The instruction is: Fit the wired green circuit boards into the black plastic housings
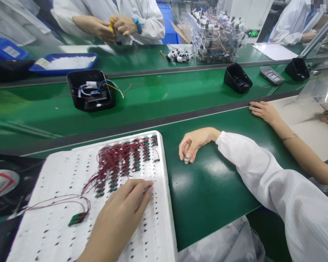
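Note:
A white foam tray [158,225] lies in front of me, pitted with small holes. Several small green parts with red wires [117,162] stand in its far rows. One loose green part with a long red wire [77,218] lies near the tray's left side. My left hand [120,214] rests on the tray with its fingertips pinched on a small part at the near row. My right hand [194,143], in a white sleeve, lies on the green mat beside the tray, its fingers curled round a small green and white part with a thin red wire.
A black housing with coloured wires [90,90] and another black housing [237,78] sit on the green belt beyond. A neighbour's bare hand [264,111] rests flat at the right. Across the belt, a person in white [112,18] handles a yellow item near a blue tray [62,62] and a clear bin of parts [215,34].

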`<state>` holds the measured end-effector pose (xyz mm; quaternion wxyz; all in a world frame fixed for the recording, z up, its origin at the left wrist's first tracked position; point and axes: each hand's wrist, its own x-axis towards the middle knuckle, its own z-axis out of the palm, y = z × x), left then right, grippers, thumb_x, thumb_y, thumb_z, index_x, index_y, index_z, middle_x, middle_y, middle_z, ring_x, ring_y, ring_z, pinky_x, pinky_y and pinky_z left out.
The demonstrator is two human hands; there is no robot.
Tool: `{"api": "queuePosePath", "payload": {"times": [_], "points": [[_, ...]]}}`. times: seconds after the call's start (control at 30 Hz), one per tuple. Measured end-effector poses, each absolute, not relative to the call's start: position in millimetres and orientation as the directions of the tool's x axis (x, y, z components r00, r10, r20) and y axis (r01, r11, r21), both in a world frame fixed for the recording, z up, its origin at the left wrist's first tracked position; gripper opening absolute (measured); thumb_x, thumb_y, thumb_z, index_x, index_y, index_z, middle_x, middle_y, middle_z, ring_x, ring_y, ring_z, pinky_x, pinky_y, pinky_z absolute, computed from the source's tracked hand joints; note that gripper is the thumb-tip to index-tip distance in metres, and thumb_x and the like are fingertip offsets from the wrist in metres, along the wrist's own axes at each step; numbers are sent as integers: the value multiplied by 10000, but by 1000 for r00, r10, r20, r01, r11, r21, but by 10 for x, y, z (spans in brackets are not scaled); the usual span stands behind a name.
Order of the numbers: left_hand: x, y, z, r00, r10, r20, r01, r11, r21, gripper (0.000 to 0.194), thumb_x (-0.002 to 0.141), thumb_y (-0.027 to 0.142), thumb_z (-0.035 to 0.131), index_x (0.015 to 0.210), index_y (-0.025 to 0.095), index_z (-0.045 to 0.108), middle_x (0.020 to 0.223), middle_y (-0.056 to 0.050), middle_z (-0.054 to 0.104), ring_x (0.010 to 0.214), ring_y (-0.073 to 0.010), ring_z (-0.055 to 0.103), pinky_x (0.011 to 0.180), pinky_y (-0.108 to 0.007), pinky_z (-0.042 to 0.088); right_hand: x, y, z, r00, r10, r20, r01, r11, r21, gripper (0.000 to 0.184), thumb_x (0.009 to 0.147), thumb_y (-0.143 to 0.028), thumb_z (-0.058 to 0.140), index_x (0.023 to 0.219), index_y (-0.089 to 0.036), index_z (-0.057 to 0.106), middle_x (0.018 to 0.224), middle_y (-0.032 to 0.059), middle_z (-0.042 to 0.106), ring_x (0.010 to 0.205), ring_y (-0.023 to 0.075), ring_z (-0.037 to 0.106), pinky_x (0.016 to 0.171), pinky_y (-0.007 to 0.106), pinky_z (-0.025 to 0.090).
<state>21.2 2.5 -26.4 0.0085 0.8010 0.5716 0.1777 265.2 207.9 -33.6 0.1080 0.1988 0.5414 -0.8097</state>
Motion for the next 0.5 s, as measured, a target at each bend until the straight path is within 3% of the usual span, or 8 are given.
{"api": "queuePosePath", "payload": {"times": [0.17,0.27,0.37,0.5], "points": [[225,40,-235,321,902,289,904,-383,191,468,1080,463,278,959,203,649,913,-30,695,763,-185,713,692,-315,543,2652,2090,-391,-914,49,-402,355,-381,-854,603,438,-434,1011,821,-77,713,752,43,734,733,174,738,751,275,621],[221,33,-235,331,895,300,901,-394,182,461,1080,455,285,959,200,650,928,-35,688,775,-190,711,698,-315,546,2648,2104,-437,-939,102,-329,280,-331,-901,570,495,-508,982,734,-96,669,663,0,678,604,114,665,706,260,603],[214,27,-237,353,886,299,894,-414,172,450,1081,442,289,961,195,647,934,-39,684,793,-197,712,721,-322,549,2674,2166,-461,-941,273,-199,130,-252,-959,551,545,-527,958,633,-122,596,599,-57,582,521,45,517,706,255,585],[203,15,-248,354,882,311,895,-416,160,435,1081,420,290,972,193,644,939,-41,679,792,-202,709,718,-328,553,2865,2377,-420,-820,567,-74,-6,-138,-990,570,559,-556,938,632,-142,554,695,-48,559,633,56,530,642,198,519]]}}
